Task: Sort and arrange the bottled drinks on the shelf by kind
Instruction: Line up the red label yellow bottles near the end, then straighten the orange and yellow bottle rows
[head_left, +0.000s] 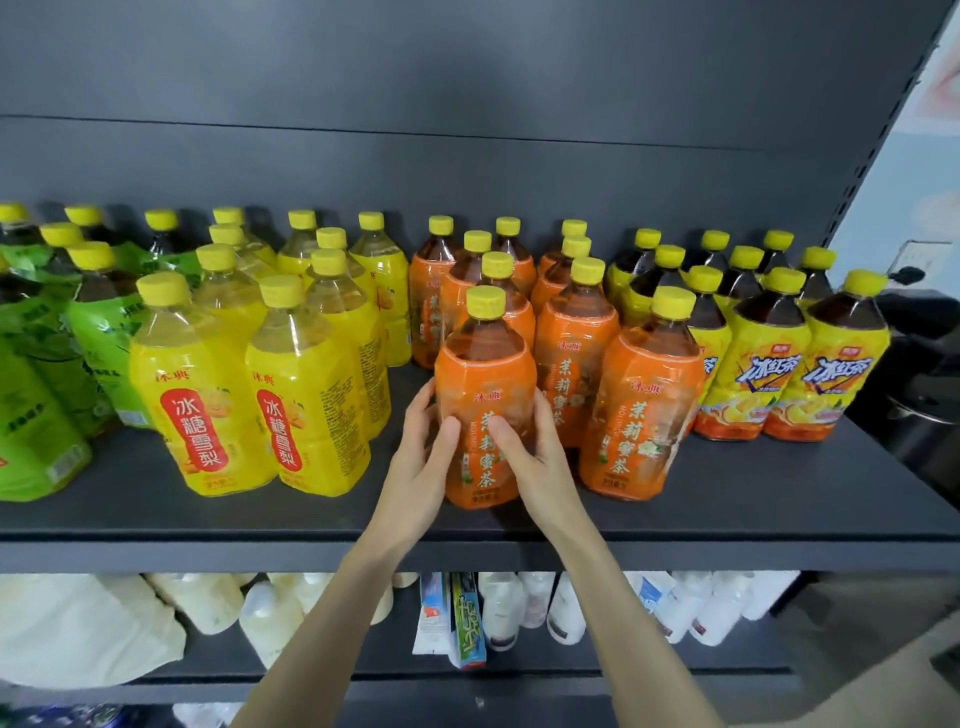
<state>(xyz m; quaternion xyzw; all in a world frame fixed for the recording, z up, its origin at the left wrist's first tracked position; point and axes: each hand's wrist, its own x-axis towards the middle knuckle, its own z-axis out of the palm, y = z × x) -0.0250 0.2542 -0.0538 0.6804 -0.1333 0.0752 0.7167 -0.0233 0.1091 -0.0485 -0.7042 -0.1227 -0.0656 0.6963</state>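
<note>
An orange-labelled tea bottle (483, 374) with a yellow cap stands upright near the front of the dark shelf (156, 504). My left hand (423, 457) wraps its left side and my right hand (535, 457) its right side, thumbs on the label. More orange-labelled bottles (576, 332) stand behind and to its right. Yellow pear-drink bottles (208, 384) fill the space to the left, with green-labelled bottles (98, 332) at the far left. Iced-tea bottles (769, 358) with yellow labels and dark liquid stand at the right.
The shelf's back panel (467, 130) rises behind the rows. A gap of bare shelf lies between the yellow bottles and the held one. On the lower shelf sit white bottles (561, 608), pale jugs (270, 613) and a few cartons (452, 618). A dark pot (924, 415) is past the right end.
</note>
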